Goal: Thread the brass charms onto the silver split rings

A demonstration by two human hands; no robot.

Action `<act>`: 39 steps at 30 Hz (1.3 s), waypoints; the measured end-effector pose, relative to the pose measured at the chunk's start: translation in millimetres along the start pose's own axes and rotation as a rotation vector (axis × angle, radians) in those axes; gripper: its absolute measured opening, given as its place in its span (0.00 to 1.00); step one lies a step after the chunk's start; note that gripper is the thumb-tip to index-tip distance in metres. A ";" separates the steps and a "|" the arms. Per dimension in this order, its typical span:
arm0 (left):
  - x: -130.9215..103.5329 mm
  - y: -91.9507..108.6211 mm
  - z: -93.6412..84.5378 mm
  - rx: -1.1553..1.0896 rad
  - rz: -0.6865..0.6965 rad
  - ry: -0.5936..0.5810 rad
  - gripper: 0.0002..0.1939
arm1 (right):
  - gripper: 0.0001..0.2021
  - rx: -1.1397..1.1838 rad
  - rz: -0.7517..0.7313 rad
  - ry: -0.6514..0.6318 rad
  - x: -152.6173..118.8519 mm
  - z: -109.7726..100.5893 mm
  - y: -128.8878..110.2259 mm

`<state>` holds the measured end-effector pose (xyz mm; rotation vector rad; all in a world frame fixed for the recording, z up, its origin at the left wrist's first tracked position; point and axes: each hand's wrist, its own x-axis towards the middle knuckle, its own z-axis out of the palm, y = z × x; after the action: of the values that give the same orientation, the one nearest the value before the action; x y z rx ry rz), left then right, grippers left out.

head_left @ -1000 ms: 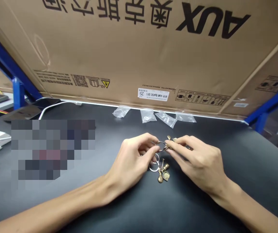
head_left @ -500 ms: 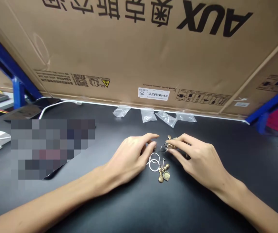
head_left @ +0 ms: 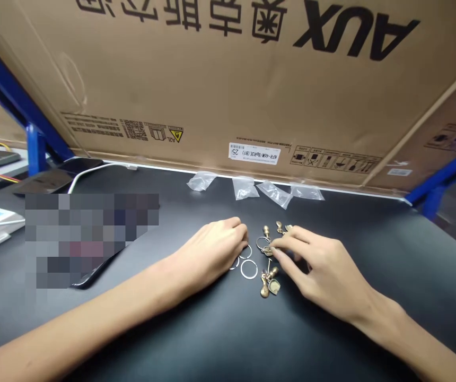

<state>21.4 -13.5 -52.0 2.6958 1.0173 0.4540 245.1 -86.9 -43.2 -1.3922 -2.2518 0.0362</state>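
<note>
Silver rings (head_left: 249, 269) lie on the black tabletop beside my left hand (head_left: 222, 244), whose fingers are closed at the edge of one ring; whether they grip it is hidden. My right hand (head_left: 311, 257) pinches a small brass charm (head_left: 268, 251) between thumb and fingertips, with a thin ring (head_left: 261, 243) touching it. Several more brass charms lie around: a gourd-shaped one (head_left: 264, 289), a flat scoop-like one (head_left: 274, 287) and a small one (head_left: 279, 225) behind my right fingers.
Several clear plastic bags (head_left: 246, 188) lie along the foot of a big cardboard box (head_left: 196, 95) at the back. Blue metal posts (head_left: 36, 150) flank it. On the left are a blurred-out patch, a dark device (head_left: 49, 178) and a white cable (head_left: 88, 170).
My left fingers have closed and come down at the silver rings, which have shifted apart. My right hand has moved slightly, and more brass charms now show on the table near its fingertips.
</note>
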 end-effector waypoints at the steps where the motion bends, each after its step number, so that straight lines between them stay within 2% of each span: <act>1: -2.2 0.5 -0.3 0.042 0.007 -0.012 0.10 | 0.11 0.001 -0.009 -0.011 -0.3 1.3 -0.4; 5: -11.8 2.8 -0.8 0.196 0.063 -0.050 0.07 | 0.11 0.012 -0.030 -0.043 -1.0 5.1 -0.7; 10: -11.3 7.8 -3.1 0.197 0.040 -0.070 0.08 | 0.11 0.018 -0.005 -0.023 -1.4 5.8 -3.1; 16: -5.2 22.6 -2.9 -0.120 -0.032 -0.013 0.09 | 0.11 0.006 0.001 0.035 -0.5 9.0 -2.1; 22: -6.2 30.1 2.7 -0.265 0.010 0.092 0.04 | 0.07 0.069 -0.047 0.165 -0.4 6.9 -1.6; 25: -5.5 28.5 1.9 -0.319 0.034 0.183 0.05 | 0.08 0.091 -0.054 0.182 0.2 4.4 -0.8; 27: -5.0 27.7 0.4 -0.381 0.054 0.198 0.06 | 0.09 0.112 -0.080 0.186 0.0 3.6 0.9; 30: -4.1 28.9 -3.0 -0.499 0.054 0.141 0.07 | 0.11 0.115 -0.116 0.207 -1.2 3.4 3.2; 35: -3.2 33.4 -8.0 -0.708 -0.091 -0.009 0.11 | 0.10 0.097 -0.111 0.204 -2.7 2.7 2.3; 39: -4.1 35.4 -10.4 -0.788 -0.134 -0.061 0.11 | 0.10 0.098 -0.126 0.204 -2.4 1.6 2.2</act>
<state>36.0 -41.2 -32.1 1.9176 0.7737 0.5880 247.1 -87.4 -46.2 -1.1465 -2.1332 -0.0353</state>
